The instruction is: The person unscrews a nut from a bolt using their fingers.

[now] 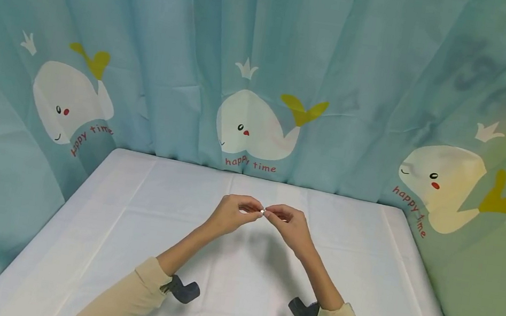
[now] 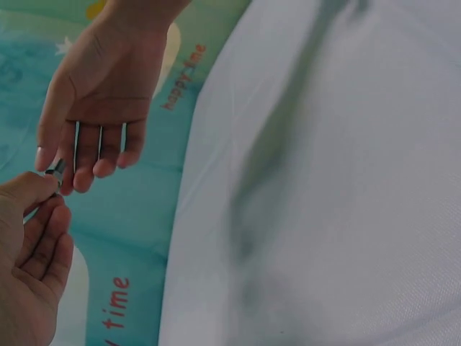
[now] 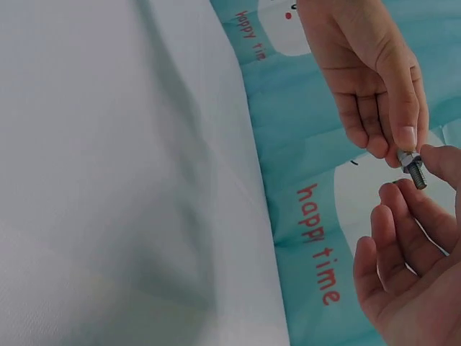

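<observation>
A small silver bolt (image 3: 418,177) with a nut (image 3: 409,160) on it is held up above the table, its threaded end towards the right hand. The left hand (image 1: 230,214) pinches its other end between thumb and index finger. Facing it, the right hand (image 1: 290,228) has its thumb tip right at the nut, while its index fingertip lies a little apart, below the thread. Its other fingers are loosely extended. From the left wrist, the bolt appears between the two hands, partly covered by the left thumb (image 2: 36,186).
A white-covered table (image 1: 147,251) spreads beneath both arms. Blue-green curtains (image 1: 150,57) with whale prints stand along its back and sides. Dark straps with protruding pieces (image 1: 185,291) sit at both wrists, beside the light sleeves (image 1: 126,297).
</observation>
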{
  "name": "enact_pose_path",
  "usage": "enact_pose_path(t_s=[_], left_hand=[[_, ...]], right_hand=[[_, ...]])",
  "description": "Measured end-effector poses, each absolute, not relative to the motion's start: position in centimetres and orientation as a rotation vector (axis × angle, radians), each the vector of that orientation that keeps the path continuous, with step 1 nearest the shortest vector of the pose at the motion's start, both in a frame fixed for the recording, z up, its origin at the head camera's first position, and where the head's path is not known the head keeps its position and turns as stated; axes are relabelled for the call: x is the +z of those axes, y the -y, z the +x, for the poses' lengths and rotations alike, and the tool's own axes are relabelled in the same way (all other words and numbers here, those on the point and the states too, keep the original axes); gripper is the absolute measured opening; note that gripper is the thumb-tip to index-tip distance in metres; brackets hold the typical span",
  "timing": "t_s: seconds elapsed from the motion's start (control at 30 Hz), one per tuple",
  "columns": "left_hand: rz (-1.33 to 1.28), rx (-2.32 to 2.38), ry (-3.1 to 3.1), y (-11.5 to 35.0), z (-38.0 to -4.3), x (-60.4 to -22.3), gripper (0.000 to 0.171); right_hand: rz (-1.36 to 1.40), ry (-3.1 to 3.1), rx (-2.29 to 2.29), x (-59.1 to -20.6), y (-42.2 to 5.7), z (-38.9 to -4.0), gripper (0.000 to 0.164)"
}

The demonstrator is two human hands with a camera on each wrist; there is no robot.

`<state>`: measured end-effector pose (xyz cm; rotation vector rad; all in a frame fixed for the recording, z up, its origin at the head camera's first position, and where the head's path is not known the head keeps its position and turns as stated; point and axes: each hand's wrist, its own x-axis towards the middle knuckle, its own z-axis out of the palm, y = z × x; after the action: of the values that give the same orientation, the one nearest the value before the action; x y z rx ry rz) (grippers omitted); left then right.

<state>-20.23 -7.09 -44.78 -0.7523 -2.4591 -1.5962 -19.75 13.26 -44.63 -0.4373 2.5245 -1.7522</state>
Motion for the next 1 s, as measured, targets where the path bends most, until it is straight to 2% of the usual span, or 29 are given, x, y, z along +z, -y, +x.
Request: enact_pose_path(t_s=[0.2, 0.43, 0.6, 0.73, 1.0], left_hand=[[-0.764, -1.616, 2.449, 7.0, -20.3, -44.7, 0.008], [-0.764, -1.617, 2.452, 7.0, -20.2, -44.6, 0.010], [-0.767, -1.614, 2.448, 7.0, -20.1, -44.5, 0.011], [-0.777, -1.602, 2.444, 7.1, -20.0, -44.5, 0.010], [-0.734, -1.651, 2.439, 7.2, -20.1, -44.7, 0.011]], right_hand=[[-0.396, -2.406, -1.779, -42.0, -13.0, -18.6, 0.020], [-0.369, -2.352, -1.838, -45.1, -13.4, -20.3, 0.023], [-0.317, -2.268, -1.876, -45.1, -13.2, -20.5, 0.027], [-0.306, -2.210, -1.919, -45.0, -13.2, -20.5, 0.022], [-0.472, -2.269, -1.930, -43.5, -12.4, -19.3, 0.015]])
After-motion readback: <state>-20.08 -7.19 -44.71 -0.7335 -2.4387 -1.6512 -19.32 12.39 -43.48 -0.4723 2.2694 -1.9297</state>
